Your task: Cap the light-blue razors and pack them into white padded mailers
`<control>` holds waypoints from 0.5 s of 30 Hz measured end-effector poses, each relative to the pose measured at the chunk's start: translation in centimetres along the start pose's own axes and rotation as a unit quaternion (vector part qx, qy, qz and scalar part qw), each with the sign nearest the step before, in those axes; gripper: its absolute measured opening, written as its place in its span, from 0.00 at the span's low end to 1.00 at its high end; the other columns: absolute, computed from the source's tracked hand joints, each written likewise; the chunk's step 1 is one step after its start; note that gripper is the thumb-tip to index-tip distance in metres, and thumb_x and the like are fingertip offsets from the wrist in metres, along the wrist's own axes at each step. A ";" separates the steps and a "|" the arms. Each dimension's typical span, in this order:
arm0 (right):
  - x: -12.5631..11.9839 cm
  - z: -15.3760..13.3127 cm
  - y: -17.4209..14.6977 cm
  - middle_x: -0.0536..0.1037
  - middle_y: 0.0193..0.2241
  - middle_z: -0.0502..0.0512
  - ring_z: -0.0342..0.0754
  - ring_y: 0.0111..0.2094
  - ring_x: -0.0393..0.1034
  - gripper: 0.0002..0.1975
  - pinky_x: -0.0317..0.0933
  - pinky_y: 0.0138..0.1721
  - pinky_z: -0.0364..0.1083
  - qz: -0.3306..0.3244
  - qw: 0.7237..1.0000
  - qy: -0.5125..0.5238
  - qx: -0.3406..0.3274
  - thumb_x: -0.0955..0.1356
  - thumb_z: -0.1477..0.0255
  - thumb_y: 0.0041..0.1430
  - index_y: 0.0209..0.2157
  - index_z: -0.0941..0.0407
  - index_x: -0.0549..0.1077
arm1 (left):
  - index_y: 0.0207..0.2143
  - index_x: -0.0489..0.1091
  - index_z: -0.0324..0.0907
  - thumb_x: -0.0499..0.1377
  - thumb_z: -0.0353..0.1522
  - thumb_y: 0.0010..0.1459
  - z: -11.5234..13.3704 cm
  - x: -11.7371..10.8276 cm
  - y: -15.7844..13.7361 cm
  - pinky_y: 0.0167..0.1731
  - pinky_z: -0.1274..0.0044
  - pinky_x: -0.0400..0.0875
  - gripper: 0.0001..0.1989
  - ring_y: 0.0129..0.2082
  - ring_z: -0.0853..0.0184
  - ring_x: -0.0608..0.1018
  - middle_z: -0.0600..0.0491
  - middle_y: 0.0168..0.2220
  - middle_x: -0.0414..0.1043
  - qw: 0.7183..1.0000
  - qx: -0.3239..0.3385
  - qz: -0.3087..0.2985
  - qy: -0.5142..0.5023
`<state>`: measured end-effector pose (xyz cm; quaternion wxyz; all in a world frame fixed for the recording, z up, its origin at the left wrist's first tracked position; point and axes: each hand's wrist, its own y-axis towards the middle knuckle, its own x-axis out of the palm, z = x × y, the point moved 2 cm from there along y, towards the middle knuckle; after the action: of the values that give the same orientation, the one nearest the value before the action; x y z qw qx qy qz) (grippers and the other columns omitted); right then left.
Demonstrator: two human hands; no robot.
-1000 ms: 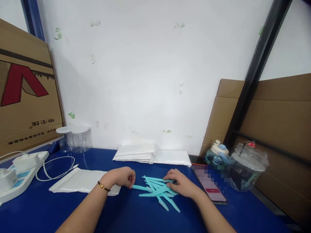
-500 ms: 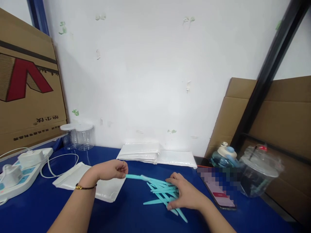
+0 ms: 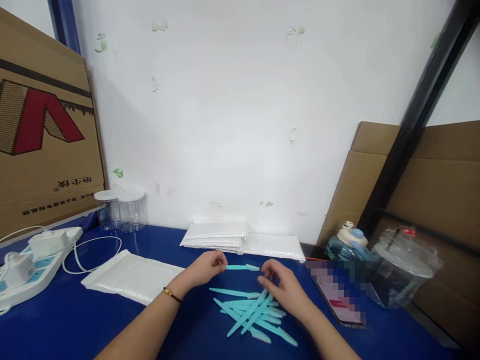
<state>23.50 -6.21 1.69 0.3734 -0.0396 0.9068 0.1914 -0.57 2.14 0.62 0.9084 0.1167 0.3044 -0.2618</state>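
My left hand pinches the handle end of a turquoise eyebrow razor, held level above the table. Its wider, pale-covered end points toward my right hand. The fingers of my right hand are bent, with thumb and forefinger apart, close to that end; whether they touch it is unclear. Below both hands lies a loose, criss-crossed pile of several more turquoise eyebrow razors. Two of them slant up to just under my right thumb, which hides their upper ends. A white padded mailer lies flat to the left, partly behind my left forearm.
Stacked white mailers rest against the wall. At left are a power strip, two clear lidded jars and a cardboard box. A phone, a blue bottle and a bagged cup stand right.
My left hand has moved right, drawing one razor up from the pile. My right hand has lifted off the pile and its fingers have shifted up to the razor's far end.
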 end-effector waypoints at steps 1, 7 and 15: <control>0.0 0.7 0.3 0.71 0.29 0.51 0.46 0.30 0.64 0.11 0.59 0.32 0.43 0.026 0.999 0.010 0.018 0.65 0.63 0.56 0.37 0.55 0.70 | 0.32 0.67 0.39 0.54 0.37 0.50 -0.1 0.2 0.1 0.25 0.80 0.59 0.10 0.25 0.70 0.64 0.57 0.24 0.62 1.000 0.003 0.001 0.005; 0.4 2.9 1.3 0.72 0.25 0.51 0.45 0.27 0.64 0.11 0.58 0.30 0.43 0.043 0.999 0.028 0.008 0.64 0.64 0.56 0.28 0.56 0.74 | 0.32 0.68 0.39 0.55 0.38 0.50 -0.5 1.3 0.8 0.25 0.80 0.59 0.12 0.25 0.70 0.65 0.57 0.24 0.63 0.999 0.003 0.000 0.032; 0.6 2.7 1.8 0.75 0.25 0.51 0.45 0.28 0.67 0.12 0.59 0.31 0.42 0.034 0.999 0.023 0.004 0.65 0.64 0.55 0.27 0.56 0.75 | 0.33 0.69 0.39 0.54 0.37 0.51 -0.6 1.4 1.1 0.25 0.81 0.58 0.11 0.25 0.70 0.66 0.56 0.24 0.65 0.998 0.009 0.015 0.063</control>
<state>24.45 -3.52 0.07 0.3459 -0.0119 0.9168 0.1991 0.71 2.72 -0.65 0.8902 0.1460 0.3567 -0.2428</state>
